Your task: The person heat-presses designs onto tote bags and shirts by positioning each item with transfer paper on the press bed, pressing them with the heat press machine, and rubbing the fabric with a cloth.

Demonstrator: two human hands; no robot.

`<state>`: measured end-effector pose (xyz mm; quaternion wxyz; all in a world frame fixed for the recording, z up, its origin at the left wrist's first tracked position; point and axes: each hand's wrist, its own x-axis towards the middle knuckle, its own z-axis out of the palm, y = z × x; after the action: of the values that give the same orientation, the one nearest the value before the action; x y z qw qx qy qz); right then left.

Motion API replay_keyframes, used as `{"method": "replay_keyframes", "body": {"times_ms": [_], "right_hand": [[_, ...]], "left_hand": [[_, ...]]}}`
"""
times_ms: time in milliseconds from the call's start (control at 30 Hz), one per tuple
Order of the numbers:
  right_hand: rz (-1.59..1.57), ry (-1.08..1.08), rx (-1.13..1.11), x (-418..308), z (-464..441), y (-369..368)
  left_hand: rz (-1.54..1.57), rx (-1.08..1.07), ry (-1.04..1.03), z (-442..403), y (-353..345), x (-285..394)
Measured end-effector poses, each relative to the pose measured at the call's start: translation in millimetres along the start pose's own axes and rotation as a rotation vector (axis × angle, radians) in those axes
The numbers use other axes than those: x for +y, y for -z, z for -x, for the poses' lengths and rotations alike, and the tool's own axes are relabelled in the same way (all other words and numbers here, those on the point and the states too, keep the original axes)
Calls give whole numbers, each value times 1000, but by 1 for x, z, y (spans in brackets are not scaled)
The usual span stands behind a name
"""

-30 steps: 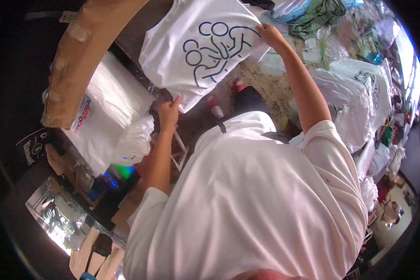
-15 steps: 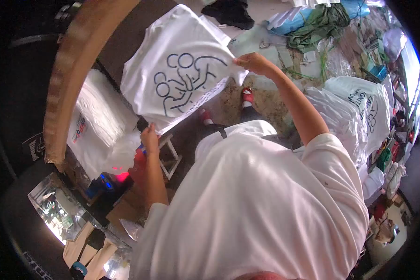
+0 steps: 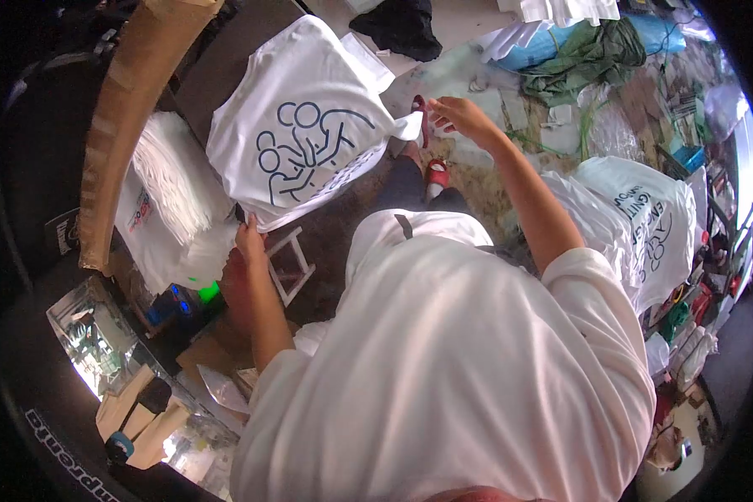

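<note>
A white T-shirt [image 3: 297, 121] printed with dark line figures lies spread over a dark board beyond my body. My left hand [image 3: 251, 241] is closed on its near left corner, fingers pinching the fabric. To the right of the shirt, my right hand [image 3: 464, 119] is open with its fingers apart. A small gap separates it from the shirt's right corner, which sticks out loosely. Part of the left hand's grip is hidden behind the fingers.
White garments [image 3: 171, 188] are stacked at the left, beside a curved brown cardboard edge [image 3: 113, 151]. Printed white shirts [image 3: 636, 217] are piled at the right. A white metal frame [image 3: 293, 272] stands below the board. Green plastic [image 3: 581, 54] and wrapping litter the floor.
My right hand has let go of the shirt's right corner, its fingers opening. The shirt sits slightly further left in view, and my right leg has stepped forward. My left hand keeps its hold.
</note>
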<state>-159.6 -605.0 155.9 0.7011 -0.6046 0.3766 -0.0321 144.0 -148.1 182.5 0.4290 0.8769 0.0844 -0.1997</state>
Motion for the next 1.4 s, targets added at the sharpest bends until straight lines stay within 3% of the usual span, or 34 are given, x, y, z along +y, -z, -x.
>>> {"method": "replay_keyframes", "body": {"times_ms": [133,233,267,333,467,567,633,667,733,800,833,900,1000,1133,1267,1333,1400], "right_hand": [[-44,-104,-29,26,14,21],[-6,-169,-30,34,22,26],[13,-143,-61,28,26,18],[13,-57,82,14,24,5],[45,65,20,-21,-6,-31],[469,504,280,-57,-13,-60],[612,643,253,-84,-2,-86],[744,766,238,-92,4,-105],[859,837,50,-99,8,-150],[1000,909,-38,-102,4,-193],[1011,907,-33,-97,-2,-208],[1083,916,34,-90,-16,-233],[1178,873,84,-89,-20,-244],[1243,824,118,-92,-17,-249],[1304,838,166,-103,-34,-242],[1329,869,177,-108,-63,-229],[1400,850,456,-118,-112,-203]], "left_hand": [[96,15,-9,1,-4,-3],[-49,9,98,-4,0,2],[3,8,84,3,1,10],[194,-1,28,-13,15,-12],[439,34,36,-7,29,-13],[366,100,24,-12,32,-31],[-49,322,-83,-24,30,-46],[-39,320,-77,-22,27,-40],[-328,588,-295,-6,2,-2],[-313,393,-838,-4,-42,23],[-257,189,-1034,24,-59,64],[-414,7,-1143,38,-86,92],[-674,1,-1118,37,-95,98],[-604,-58,-1146,24,-85,98],[-524,37,-1109,-13,-68,115],[-452,177,-1029,-42,-59,119],[-509,399,-971,-92,-55,109]]}}
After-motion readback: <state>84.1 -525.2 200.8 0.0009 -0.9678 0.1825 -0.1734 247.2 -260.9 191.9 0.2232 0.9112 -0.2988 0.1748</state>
